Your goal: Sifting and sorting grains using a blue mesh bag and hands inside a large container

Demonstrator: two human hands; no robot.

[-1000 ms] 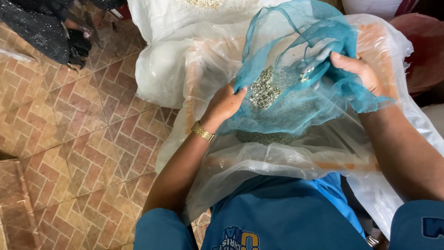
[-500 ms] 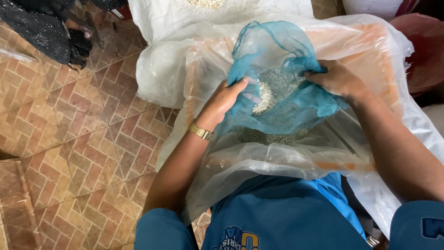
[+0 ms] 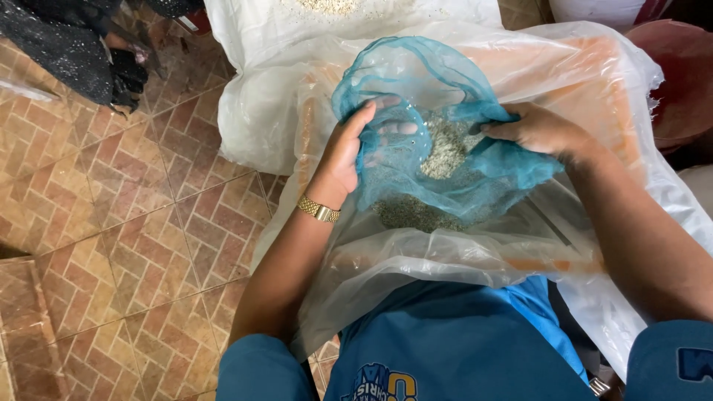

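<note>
Hands, left (image 3: 347, 152) and right (image 3: 536, 131), grip teal mesh cloth (image 3: 445, 178) over clear plastic bag (image 3: 416, 260).

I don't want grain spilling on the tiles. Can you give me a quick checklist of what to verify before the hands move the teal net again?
1. Left hand has a grip on the net edge: ok.
2. Right hand pinches the opposite edge: ok.
3. Grain sits in the net's sag: ok.
4. Plastic sheet lies under the net: ok.
5. Net free of holes: cannot tell.
6. Tiled floor free of spilled grain: ok as far as visible.
</note>
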